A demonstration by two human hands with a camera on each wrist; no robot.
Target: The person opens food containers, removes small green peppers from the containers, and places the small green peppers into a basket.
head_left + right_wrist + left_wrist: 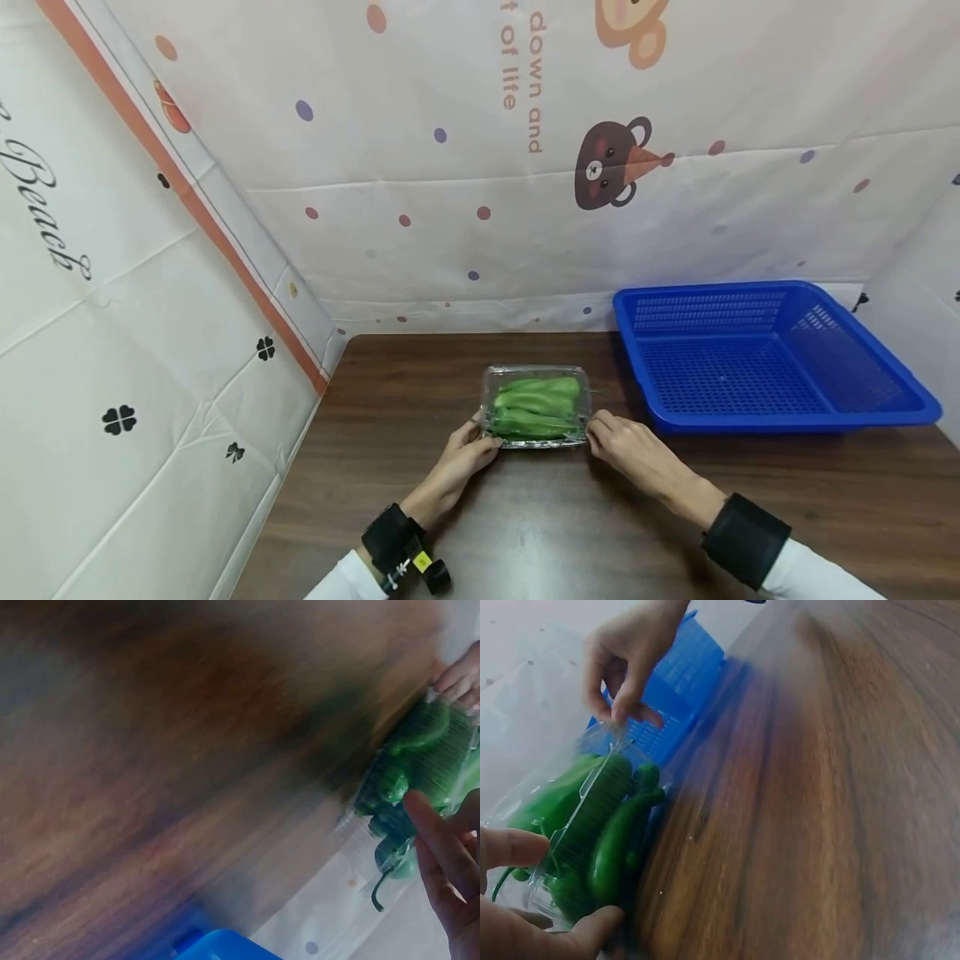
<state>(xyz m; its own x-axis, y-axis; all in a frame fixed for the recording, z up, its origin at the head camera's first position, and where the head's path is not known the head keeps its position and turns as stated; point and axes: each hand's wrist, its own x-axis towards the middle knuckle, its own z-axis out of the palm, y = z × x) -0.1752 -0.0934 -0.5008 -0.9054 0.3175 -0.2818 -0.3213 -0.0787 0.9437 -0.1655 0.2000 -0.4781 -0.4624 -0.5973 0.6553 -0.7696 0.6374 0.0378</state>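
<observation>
A blue basket (772,358) sits on the right of the dark wooden worktop (525,517). Behind hang pale sheets (465,167) printed with dots and cartoon bears.

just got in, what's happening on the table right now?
A person has both hands on a clear plastic clamshell box of green peppers sitting on the brown wooden table. The left hand grips the box's near left corner, and the right hand pinches its near right corner. The lid looks closed, though the wrist views are too blurred to be sure. A blue plastic basket sits just right of the box, with nothing visible inside it.
</observation>
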